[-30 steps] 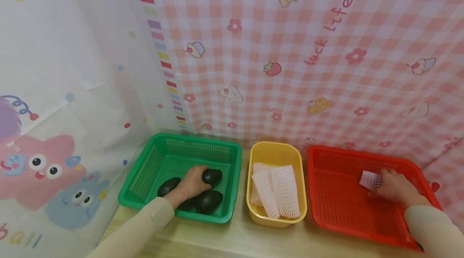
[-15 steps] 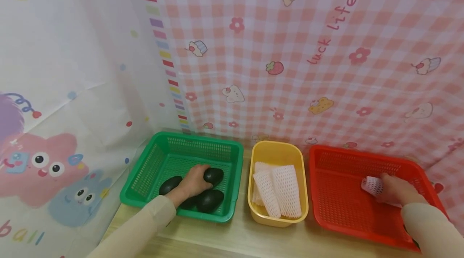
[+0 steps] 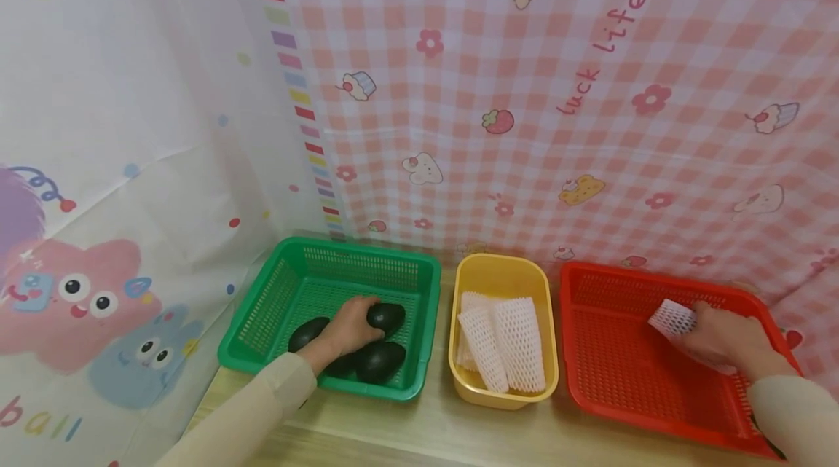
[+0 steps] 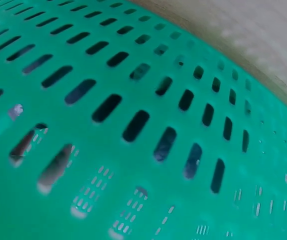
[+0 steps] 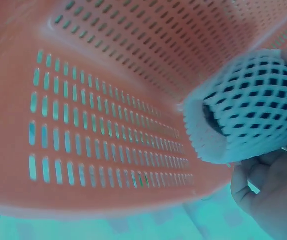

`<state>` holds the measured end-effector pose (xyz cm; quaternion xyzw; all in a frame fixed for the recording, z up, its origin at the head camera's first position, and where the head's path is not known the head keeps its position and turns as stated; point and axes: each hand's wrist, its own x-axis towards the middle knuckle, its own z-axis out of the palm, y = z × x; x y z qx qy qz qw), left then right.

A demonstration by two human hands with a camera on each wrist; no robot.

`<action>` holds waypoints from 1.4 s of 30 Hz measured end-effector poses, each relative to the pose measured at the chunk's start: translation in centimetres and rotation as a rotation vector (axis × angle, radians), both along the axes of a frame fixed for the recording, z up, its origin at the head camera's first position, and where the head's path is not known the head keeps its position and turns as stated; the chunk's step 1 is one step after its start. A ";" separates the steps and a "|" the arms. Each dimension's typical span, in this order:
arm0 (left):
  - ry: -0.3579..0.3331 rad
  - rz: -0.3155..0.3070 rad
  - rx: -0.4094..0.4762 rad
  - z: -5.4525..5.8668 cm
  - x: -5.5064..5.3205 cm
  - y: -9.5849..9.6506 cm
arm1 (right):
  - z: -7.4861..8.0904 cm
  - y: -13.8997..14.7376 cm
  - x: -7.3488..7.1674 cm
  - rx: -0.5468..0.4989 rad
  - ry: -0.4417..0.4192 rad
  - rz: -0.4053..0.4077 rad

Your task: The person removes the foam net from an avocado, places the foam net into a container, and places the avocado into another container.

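Observation:
In the head view my left hand [image 3: 350, 325] reaches into the green basket [image 3: 429, 321] and grips a dark avocado [image 3: 387, 318] between thumb and fingers. Other dark avocados [image 3: 380, 363] lie under and beside that hand. Over the red basket [image 3: 616, 379], my right hand [image 3: 721, 336] holds a white foam net sleeve [image 3: 674, 318]. In the right wrist view the sleeve [image 5: 258, 107] bulges round something dark, seen through its mesh and open end; the kind cannot be told. The left wrist view shows the green basket's slotted wall [image 4: 148, 95], with the left hand mostly hidden behind it.
A yellow bin [image 3: 501, 267] stands between the two baskets, with several flat foam net sleeves [image 3: 518, 343] in it. All three containers sit on a light wooden table [image 3: 426, 430]. A pink checked cloth [image 3: 459, 161] hangs behind them.
My right hand has turned and shifted slightly rightward with the foam net sleeve, whose near end now tilts up. My left hand keeps its grip on the avocado.

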<state>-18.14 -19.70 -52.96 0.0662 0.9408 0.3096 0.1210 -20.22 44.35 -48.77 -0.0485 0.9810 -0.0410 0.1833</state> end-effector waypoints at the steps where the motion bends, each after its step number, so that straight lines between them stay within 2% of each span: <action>1: 0.000 0.003 0.005 0.1 0.0 0.0 | 0.2 -0.1 0.0 0.001 0.017 0.009; 11: 0.026 0.012 0.035 1.5 0.6 -0.7 | 1.4 -1.3 1.2 -0.079 0.185 0.020; 21: 0.053 0.021 0.072 2.0 1.4 -1.3 | 2.8 -1.9 2.7 -0.175 0.216 -0.026; 26: 0.077 0.021 0.075 2.6 2.2 -1.5 | 3.3 -2.4 3.7 -0.196 0.294 -0.070; 31: 0.101 0.026 0.081 3.2 3.1 -1.3 | 3.8 -3.7 4.9 -0.216 0.394 -0.063; 42: 0.203 -0.013 0.100 4.2 5.4 -0.8 | 4.6 -7.0 7.6 -0.295 0.413 -0.023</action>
